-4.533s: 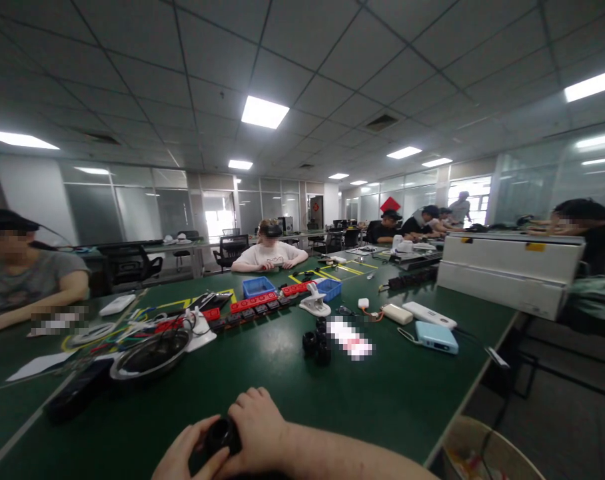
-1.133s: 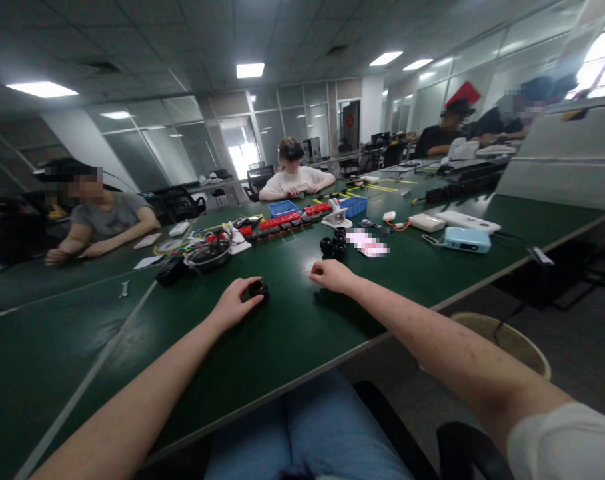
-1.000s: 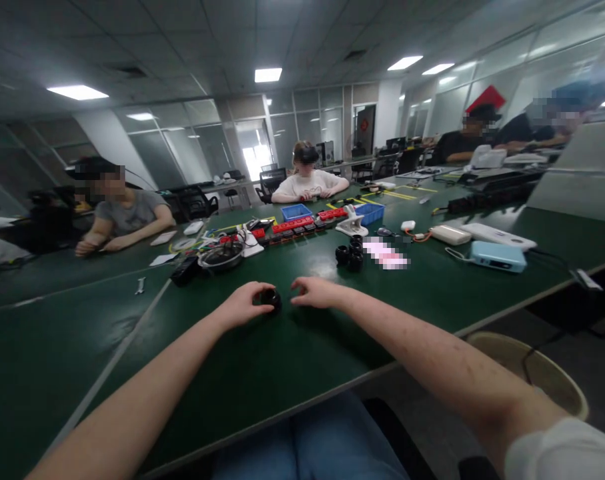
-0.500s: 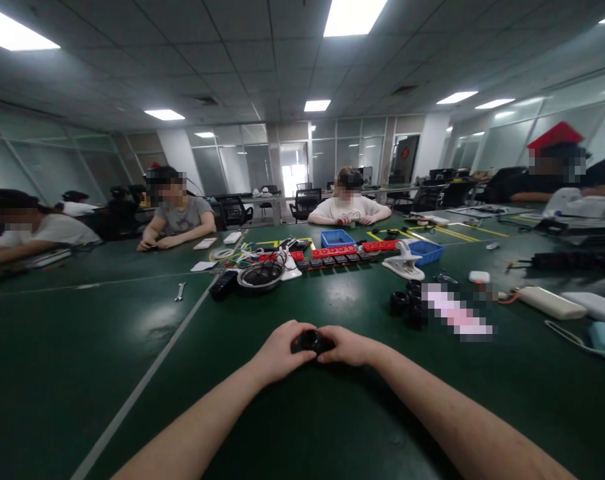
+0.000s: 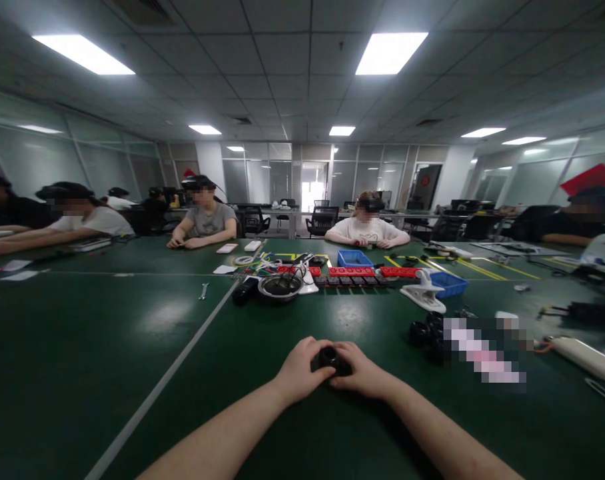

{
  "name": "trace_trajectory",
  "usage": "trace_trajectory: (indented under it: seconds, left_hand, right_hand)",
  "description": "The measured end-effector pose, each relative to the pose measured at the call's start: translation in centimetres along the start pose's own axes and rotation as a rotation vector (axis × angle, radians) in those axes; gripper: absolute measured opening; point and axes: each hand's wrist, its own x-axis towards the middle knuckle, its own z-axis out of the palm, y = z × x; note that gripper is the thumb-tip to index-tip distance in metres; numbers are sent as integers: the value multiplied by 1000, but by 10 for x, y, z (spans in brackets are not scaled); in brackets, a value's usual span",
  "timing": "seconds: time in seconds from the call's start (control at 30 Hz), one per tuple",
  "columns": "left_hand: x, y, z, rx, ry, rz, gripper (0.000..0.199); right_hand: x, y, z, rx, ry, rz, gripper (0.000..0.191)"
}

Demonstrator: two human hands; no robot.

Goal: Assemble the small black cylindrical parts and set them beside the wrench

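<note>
A small black pipe fitting (image 5: 328,355) with a round opening facing up is between my two hands, low over the green table. My left hand (image 5: 303,371) is closed round its left side, with the thumb at the front. From the right, my right hand (image 5: 361,375) grips it too, its fingertips close to those of the left. The fingers hide much of the fitting's sides. Further to the right, several similar black fittings (image 5: 429,335) stand in a cluster beside a blurred-out pink and white patch.
A round metal-rimmed pan-like thing (image 5: 280,288), a red power strip (image 5: 351,272), a white clamp (image 5: 424,293) and blue bins (image 5: 354,258) lie ahead. A wrench (image 5: 203,291) is at left. A power bank (image 5: 585,357) lies at right. Other people sit round the table.
My view has tilted up and turned a little left, so the scene sits lower and further right. Both hands still hold the fitting, and the fingers have closed in nearer its top.
</note>
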Motion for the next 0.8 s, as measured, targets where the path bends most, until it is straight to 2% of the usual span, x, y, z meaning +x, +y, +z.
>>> trace_trajectory:
  seconds: [0.1,0.2,0.4,0.47,0.53,0.63,0.7,0.8]
  left_hand:
    - [-1,-2,-1,-4,-15,40,46]
    - [-2,-2,0,27,8,32,46]
    - [-4,1,3,79,85,-20,43]
    - [-4,0,2,81,83,-14,43]
    - [-5,-1,-1,64,53,0,45]
    - [-5,-2,-6,44,-6,27,55]
    - [-6,-1,-8,43,-26,67,54]
    - [-6,0,-10,35,-18,104,46]
  right_hand:
    - [-1,8,-7,102,-49,-34,46]
    - [1,13,-4,111,7,-51,39]
    - [4,2,14,-125,199,84,33]
    - [2,-2,14,-177,219,99,37]
    - [0,-5,10,-145,149,58,52]
    - [-3,-2,0,-32,-60,32,76]
    - [-3,3,-4,30,-120,33,72]
    - [-1,7,-3,77,-57,-31,52]
